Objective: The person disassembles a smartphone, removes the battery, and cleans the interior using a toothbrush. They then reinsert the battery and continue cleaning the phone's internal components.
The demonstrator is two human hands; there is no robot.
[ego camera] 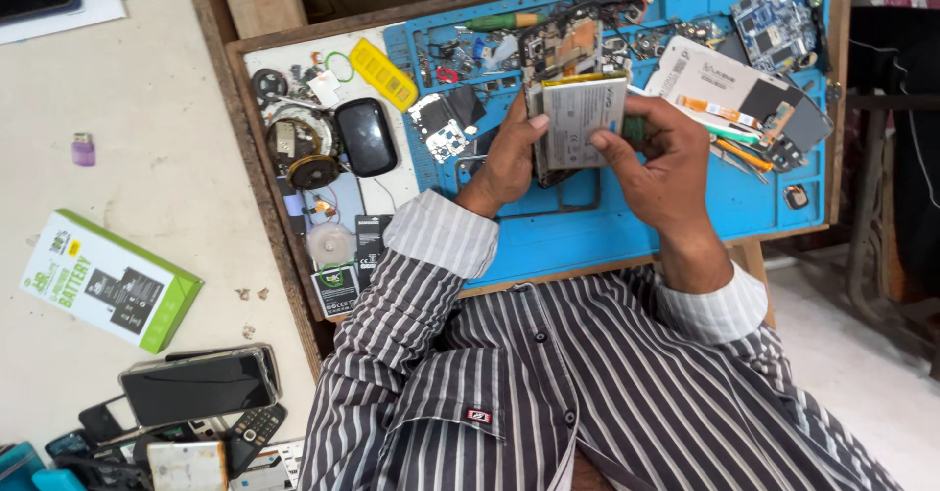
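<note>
An opened phone [566, 80] with a silver battery showing is held above the blue work mat [627, 222] in the upper middle of the frame — gripped by the left hand [511, 158] along its left edge, while the right hand [658, 153] is closed on its right edge, perhaps around a green-handled tool too.

A single head-worn camera looks steeply down from above the person's chest, close over the table [294, 60], with floor at both sides.
</note>
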